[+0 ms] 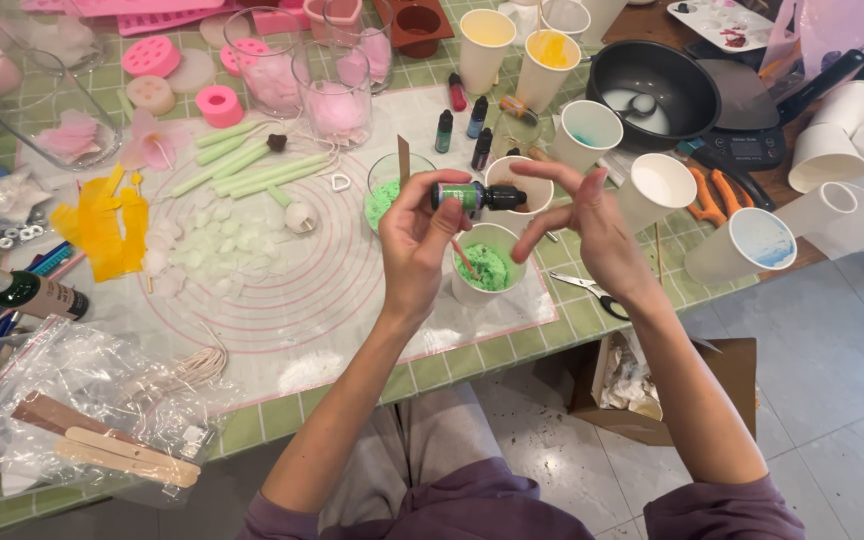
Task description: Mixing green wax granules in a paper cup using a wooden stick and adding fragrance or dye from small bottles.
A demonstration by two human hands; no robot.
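My left hand (414, 245) grips a small green dye bottle (464, 196), held sideways over a white paper cup (488, 263) filled with green flakes; a thin stick leans in the cup. My right hand (584, 222) pinches the bottle's black cap (509, 196) with thumb and forefinger, the other fingers spread. Both hands hover above a white round-marked silicone mat (292, 300) on a green checked table.
More dye bottles (464, 122), paper cups (652, 190), glass jars (337, 95), a black pot (647, 85), a scale, scissors (587, 290), orange pliers, pale green wax sticks (242, 165), pink moulds, a plastic bag with wooden sticks (102, 430) and a cardboard box (642, 385) on the floor.
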